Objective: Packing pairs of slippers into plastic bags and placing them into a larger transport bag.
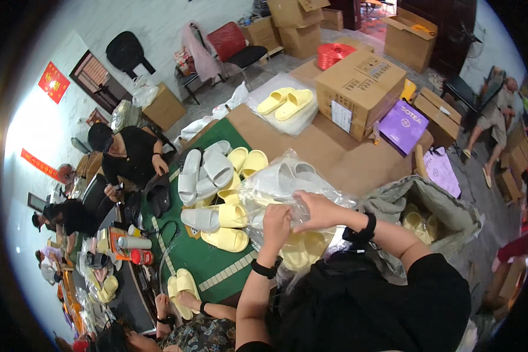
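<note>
My left hand is closed in a pinch on a clear plastic bag over the table. Close beside it, my right hand curves around the film of the same bag, thumb and fingers bent. Just beyond my hands lie grey slippers in clear plastic. Yellow slippers, also under clear film, are below my wrists, partly hidden by my arms. To the left, loose grey slippers and yellow slippers are heaped on the green mat.
Another person's hands hold yellow slippers at the near left; a co-worker sits across. Bagged yellow slippers, a cardboard carton and a purple box stand on the far side. An open sack is at my right.
</note>
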The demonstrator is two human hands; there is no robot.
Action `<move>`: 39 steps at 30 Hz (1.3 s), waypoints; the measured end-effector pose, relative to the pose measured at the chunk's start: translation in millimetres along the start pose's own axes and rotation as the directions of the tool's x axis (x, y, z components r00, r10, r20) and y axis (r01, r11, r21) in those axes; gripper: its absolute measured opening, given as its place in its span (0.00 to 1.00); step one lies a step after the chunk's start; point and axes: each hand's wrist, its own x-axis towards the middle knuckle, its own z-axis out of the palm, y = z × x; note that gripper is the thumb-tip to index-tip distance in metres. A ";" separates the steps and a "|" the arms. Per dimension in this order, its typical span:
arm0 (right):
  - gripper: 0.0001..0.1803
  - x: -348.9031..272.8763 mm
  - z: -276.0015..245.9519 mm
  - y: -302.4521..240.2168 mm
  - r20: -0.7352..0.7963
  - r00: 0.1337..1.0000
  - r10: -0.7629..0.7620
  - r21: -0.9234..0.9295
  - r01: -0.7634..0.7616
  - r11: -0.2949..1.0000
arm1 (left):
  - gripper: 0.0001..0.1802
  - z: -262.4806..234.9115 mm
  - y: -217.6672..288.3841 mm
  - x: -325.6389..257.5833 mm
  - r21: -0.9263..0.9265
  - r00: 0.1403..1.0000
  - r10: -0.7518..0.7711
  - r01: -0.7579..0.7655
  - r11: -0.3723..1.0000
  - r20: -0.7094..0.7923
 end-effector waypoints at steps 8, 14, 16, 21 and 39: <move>0.21 1.4 15.3 -12.4 -0.408 0.911 0.050 -0.088 -0.094 0.992 | 0.08 -4.1 27.2 25.7 -0.077 0.999 0.043 -0.043 0.996 -0.004; 0.18 -41.8 -39.8 -23.1 -0.807 0.581 -0.108 -0.202 -0.099 0.974 | 0.14 -38.5 93.2 58.8 -0.270 0.966 0.260 -0.250 0.930 0.002; 0.16 -68.6 -63.9 -24.7 -0.890 0.439 -0.127 -0.213 -0.154 0.965 | 0.13 -53.0 83.6 74.2 -0.295 0.957 0.256 -0.286 0.912 -0.136; 0.15 -144.3 -96.6 -35.3 -0.966 0.143 -0.215 -0.252 -0.338 0.907 | 0.04 -17.1 30.1 96.5 -0.692 0.886 -0.324 0.005 0.722 -0.331; 0.14 -273.2 -85.4 0.6 -0.894 -0.400 -0.203 0.130 -0.663 0.737 | 0.22 288.7 37.7 -43.1 0.143 -0.082 -0.302 0.972 0.187 0.950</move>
